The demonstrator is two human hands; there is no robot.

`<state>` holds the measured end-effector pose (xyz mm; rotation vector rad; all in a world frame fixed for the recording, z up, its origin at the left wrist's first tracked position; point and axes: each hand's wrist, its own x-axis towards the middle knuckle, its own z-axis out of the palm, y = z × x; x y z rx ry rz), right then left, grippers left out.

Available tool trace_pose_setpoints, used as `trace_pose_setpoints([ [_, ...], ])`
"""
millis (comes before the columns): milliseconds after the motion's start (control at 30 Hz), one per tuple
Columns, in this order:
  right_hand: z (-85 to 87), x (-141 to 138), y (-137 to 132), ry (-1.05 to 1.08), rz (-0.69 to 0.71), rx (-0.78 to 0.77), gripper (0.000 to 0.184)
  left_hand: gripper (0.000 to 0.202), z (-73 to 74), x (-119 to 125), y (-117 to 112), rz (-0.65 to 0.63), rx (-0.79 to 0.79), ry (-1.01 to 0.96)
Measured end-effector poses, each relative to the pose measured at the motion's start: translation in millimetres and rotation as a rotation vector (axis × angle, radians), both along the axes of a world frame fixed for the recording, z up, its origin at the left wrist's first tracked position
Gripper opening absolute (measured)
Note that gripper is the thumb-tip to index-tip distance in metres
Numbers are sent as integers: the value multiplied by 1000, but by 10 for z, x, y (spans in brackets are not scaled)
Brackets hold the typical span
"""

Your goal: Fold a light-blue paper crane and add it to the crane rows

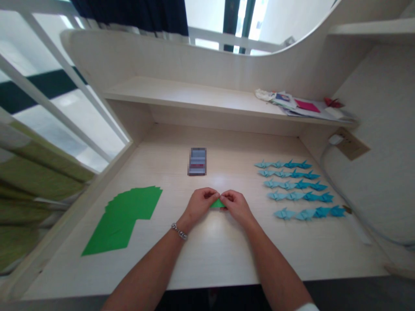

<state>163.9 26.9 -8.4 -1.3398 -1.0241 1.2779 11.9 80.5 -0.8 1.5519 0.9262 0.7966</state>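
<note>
Between my hands is a small folded piece of green paper [217,203], held low over the middle of the desk. My left hand [201,203] pinches its upper left part, thumb and fingertips together. On the other side my right hand [236,204] grips it the same way, and the two thumbs almost meet at the top. The fingers cover much of the paper, so its exact folded shape is hidden. To the left lies a fanned stack of green paper sheets [125,218]. Rows of small blue folded paper cranes [304,212] stand on the right.
A phone [197,161], its screen blurred, lies beyond my hands. A shelf [194,96] spans the back, with papers and a pink sheet [307,106] at its right. A grey cable [337,194] runs from a wall socket [352,143] down the right side. White rails [65,77] border the left.
</note>
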Motion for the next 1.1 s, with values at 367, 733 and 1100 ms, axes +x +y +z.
trace_pose_setpoints([
  [367, 2, 14, -11, -269, 3, 59, 22, 24, -4, 16, -15, 7, 13, -11],
  [733, -36, 21, 12, -199, -17, 33, 24, 26, -67, -3, 8, -21, -95, -92],
  [1100, -13, 36, 25, -227, 32, -30, 24, 24, -17, 18, -21, 26, 61, 31],
])
